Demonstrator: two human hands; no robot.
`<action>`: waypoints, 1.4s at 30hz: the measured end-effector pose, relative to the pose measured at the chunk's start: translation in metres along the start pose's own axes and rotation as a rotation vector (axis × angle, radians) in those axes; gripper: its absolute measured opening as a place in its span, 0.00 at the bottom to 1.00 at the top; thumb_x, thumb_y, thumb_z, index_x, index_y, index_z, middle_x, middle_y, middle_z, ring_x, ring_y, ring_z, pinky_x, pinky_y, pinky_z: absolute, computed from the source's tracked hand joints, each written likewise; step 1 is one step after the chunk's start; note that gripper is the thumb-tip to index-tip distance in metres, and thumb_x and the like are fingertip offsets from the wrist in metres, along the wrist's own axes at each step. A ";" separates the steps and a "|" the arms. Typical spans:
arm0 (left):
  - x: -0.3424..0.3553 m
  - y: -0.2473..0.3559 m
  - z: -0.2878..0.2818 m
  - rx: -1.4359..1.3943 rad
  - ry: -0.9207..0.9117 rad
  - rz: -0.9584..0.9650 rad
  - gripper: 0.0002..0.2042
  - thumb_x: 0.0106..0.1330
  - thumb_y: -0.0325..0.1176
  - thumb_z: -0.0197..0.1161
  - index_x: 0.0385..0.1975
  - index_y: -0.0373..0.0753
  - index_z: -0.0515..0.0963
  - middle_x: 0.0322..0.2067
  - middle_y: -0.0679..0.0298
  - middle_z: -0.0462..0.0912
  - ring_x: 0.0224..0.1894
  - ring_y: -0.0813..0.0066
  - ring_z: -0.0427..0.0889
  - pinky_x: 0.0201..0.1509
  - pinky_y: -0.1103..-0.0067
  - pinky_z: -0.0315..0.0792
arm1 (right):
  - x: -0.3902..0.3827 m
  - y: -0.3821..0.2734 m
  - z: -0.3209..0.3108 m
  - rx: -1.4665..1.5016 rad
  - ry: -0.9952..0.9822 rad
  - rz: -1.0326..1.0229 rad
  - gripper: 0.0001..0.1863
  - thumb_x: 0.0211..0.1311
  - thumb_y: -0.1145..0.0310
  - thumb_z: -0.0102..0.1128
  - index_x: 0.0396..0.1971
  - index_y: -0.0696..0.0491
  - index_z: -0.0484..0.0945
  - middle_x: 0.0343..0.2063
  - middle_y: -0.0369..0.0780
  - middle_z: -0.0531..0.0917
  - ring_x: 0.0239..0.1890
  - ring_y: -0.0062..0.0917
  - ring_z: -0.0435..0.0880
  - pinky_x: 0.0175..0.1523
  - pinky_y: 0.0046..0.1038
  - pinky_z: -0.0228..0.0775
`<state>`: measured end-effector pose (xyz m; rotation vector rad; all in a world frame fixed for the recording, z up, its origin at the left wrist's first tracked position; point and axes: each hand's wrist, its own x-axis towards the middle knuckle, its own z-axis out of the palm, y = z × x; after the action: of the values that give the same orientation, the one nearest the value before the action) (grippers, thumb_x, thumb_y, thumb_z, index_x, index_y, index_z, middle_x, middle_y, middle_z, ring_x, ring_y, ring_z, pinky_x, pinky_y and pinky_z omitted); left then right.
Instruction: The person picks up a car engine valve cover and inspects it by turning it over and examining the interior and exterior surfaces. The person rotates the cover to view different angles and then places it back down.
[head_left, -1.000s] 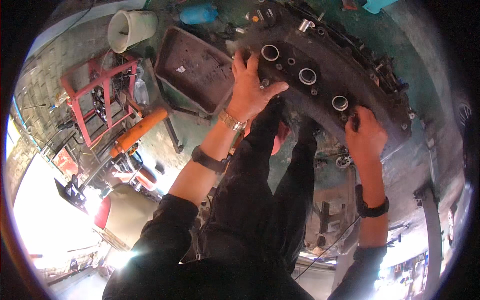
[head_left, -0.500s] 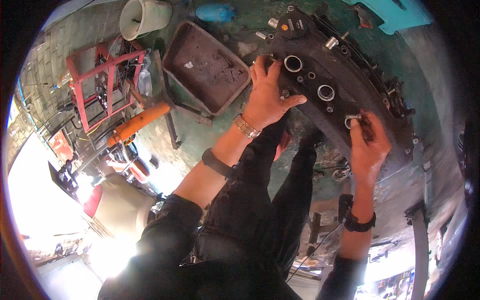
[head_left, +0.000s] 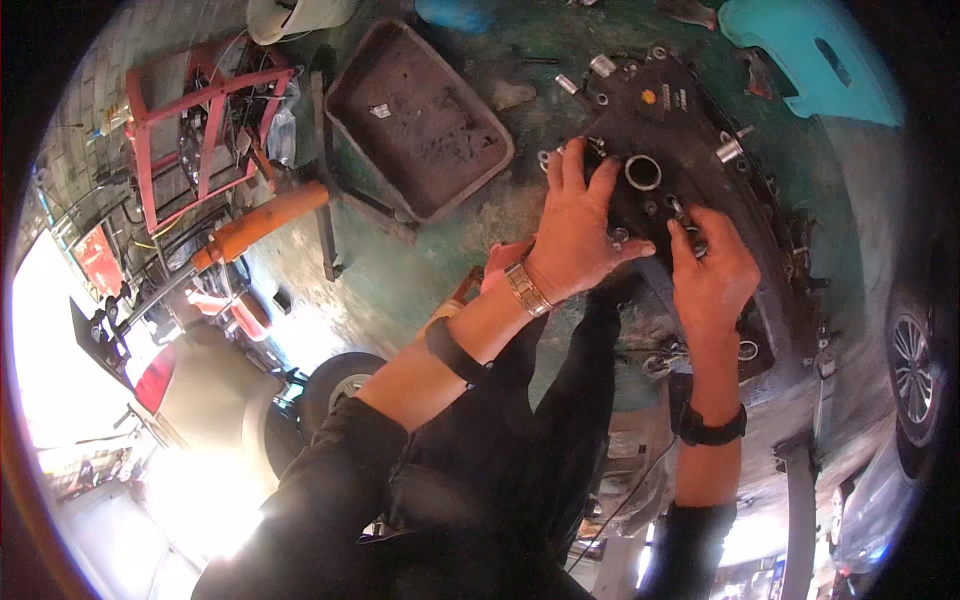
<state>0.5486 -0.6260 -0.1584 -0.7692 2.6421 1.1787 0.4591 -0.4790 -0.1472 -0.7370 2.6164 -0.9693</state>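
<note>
A long dark engine cover [head_left: 680, 120] with round openings, bolts and silver fittings lies at the upper right. My left hand [head_left: 585, 225] rests on its near left side with fingers spread, thumb stretched toward the middle. A metal-rimmed round opening [head_left: 643, 173] shows just beyond those fingers. My right hand [head_left: 712, 262] pinches a small silver metal part [head_left: 678, 210] on the cover, just below that opening; the fingertips partly hide it and whatever lies under it.
A shallow grimy tray [head_left: 420, 120] lies to the left, near a red metal frame [head_left: 165, 115] and an orange cylinder [head_left: 260, 225]. A pale bucket [head_left: 290, 15] stands at the top; a turquoise plastic piece [head_left: 790, 55] and a car wheel [head_left: 910, 370] are at the right.
My right hand has moved up along the cover to nearer my left hand, still pinching a small metal part. The view has shifted, so the cover sits lower in it.
</note>
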 end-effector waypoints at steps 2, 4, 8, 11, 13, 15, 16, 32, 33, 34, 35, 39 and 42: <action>0.000 0.000 0.000 -0.012 0.004 -0.008 0.46 0.38 0.40 0.81 0.61 0.37 0.64 0.65 0.39 0.50 0.66 0.32 0.51 0.68 0.54 0.57 | 0.002 0.000 0.001 -0.073 -0.040 0.003 0.10 0.52 0.71 0.67 0.34 0.53 0.79 0.32 0.42 0.84 0.30 0.39 0.84 0.34 0.34 0.74; 0.001 0.000 0.001 -0.002 0.006 -0.014 0.47 0.37 0.40 0.81 0.61 0.36 0.64 0.65 0.39 0.50 0.65 0.31 0.51 0.68 0.54 0.57 | 0.002 0.000 0.003 -0.109 -0.061 -0.002 0.10 0.52 0.70 0.67 0.34 0.53 0.79 0.32 0.41 0.84 0.30 0.39 0.83 0.34 0.35 0.74; 0.000 0.002 0.002 -0.004 -0.005 -0.042 0.47 0.36 0.43 0.81 0.60 0.34 0.64 0.65 0.38 0.50 0.65 0.29 0.50 0.68 0.54 0.55 | 0.001 0.000 0.006 -0.103 -0.077 -0.006 0.10 0.52 0.70 0.68 0.34 0.53 0.79 0.32 0.42 0.84 0.29 0.38 0.84 0.33 0.35 0.74; 0.001 0.001 0.000 -0.036 -0.010 -0.031 0.47 0.37 0.43 0.81 0.60 0.34 0.64 0.65 0.38 0.50 0.66 0.29 0.49 0.69 0.54 0.54 | -0.002 0.000 0.005 -0.081 -0.085 0.008 0.10 0.52 0.70 0.68 0.33 0.53 0.79 0.31 0.42 0.84 0.28 0.38 0.84 0.32 0.34 0.74; 0.001 0.000 -0.001 -0.041 -0.017 -0.028 0.47 0.38 0.43 0.81 0.61 0.34 0.63 0.65 0.38 0.50 0.66 0.29 0.49 0.69 0.54 0.54 | -0.003 0.001 0.003 -0.073 -0.079 0.016 0.10 0.52 0.70 0.69 0.33 0.54 0.80 0.31 0.43 0.84 0.28 0.37 0.84 0.32 0.34 0.74; 0.000 0.000 -0.001 -0.022 -0.020 -0.038 0.47 0.38 0.43 0.80 0.61 0.34 0.63 0.65 0.38 0.49 0.66 0.30 0.49 0.69 0.54 0.54 | -0.004 0.001 0.004 -0.065 -0.060 0.011 0.10 0.52 0.71 0.69 0.33 0.55 0.80 0.31 0.43 0.84 0.28 0.37 0.84 0.33 0.33 0.74; 0.000 0.000 0.000 -0.036 -0.025 -0.044 0.47 0.38 0.44 0.81 0.61 0.34 0.63 0.65 0.38 0.49 0.66 0.30 0.49 0.69 0.54 0.54 | -0.004 0.001 0.004 -0.049 -0.068 0.021 0.10 0.52 0.71 0.69 0.34 0.55 0.80 0.32 0.43 0.84 0.28 0.37 0.84 0.33 0.33 0.75; 0.001 -0.002 0.003 0.000 0.009 -0.001 0.50 0.33 0.45 0.82 0.59 0.32 0.63 0.62 0.36 0.52 0.63 0.30 0.53 0.67 0.51 0.56 | -0.007 0.003 0.008 -0.022 -0.045 0.075 0.09 0.54 0.72 0.69 0.34 0.57 0.80 0.33 0.44 0.84 0.31 0.37 0.85 0.35 0.32 0.76; 0.001 -0.002 0.003 0.023 0.002 -0.002 0.50 0.33 0.45 0.82 0.59 0.32 0.63 0.62 0.36 0.52 0.63 0.29 0.53 0.67 0.51 0.56 | -0.007 0.003 0.009 -0.010 -0.039 0.082 0.09 0.53 0.73 0.69 0.33 0.57 0.80 0.33 0.44 0.84 0.30 0.37 0.85 0.34 0.32 0.76; 0.001 -0.003 0.003 0.010 0.010 0.003 0.50 0.33 0.45 0.82 0.59 0.32 0.63 0.62 0.36 0.52 0.63 0.29 0.53 0.67 0.51 0.56 | -0.007 0.004 0.010 -0.030 -0.031 0.073 0.09 0.53 0.72 0.69 0.33 0.57 0.80 0.32 0.44 0.84 0.29 0.37 0.84 0.34 0.32 0.76; 0.001 -0.003 0.003 0.004 0.010 0.005 0.49 0.34 0.45 0.82 0.59 0.32 0.63 0.62 0.36 0.52 0.63 0.29 0.52 0.67 0.51 0.56 | -0.007 0.004 0.010 -0.037 -0.024 0.069 0.09 0.53 0.72 0.70 0.33 0.57 0.80 0.32 0.44 0.84 0.29 0.37 0.84 0.34 0.32 0.76; 0.001 -0.003 0.003 -0.018 0.012 0.002 0.49 0.34 0.46 0.81 0.59 0.32 0.63 0.62 0.35 0.51 0.63 0.28 0.52 0.67 0.50 0.56 | -0.008 0.004 0.009 -0.033 -0.025 0.114 0.10 0.52 0.72 0.71 0.32 0.57 0.80 0.30 0.44 0.83 0.27 0.37 0.84 0.32 0.32 0.75; 0.001 -0.003 0.002 -0.001 0.005 0.003 0.49 0.34 0.46 0.81 0.59 0.33 0.64 0.62 0.35 0.51 0.63 0.27 0.52 0.67 0.50 0.56 | -0.008 0.004 0.009 -0.034 -0.028 0.121 0.11 0.51 0.70 0.71 0.32 0.57 0.79 0.28 0.44 0.83 0.27 0.37 0.83 0.32 0.33 0.74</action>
<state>0.5493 -0.6266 -0.1620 -0.7693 2.6478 1.1803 0.4678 -0.4769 -0.1563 -0.5872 2.6255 -0.8760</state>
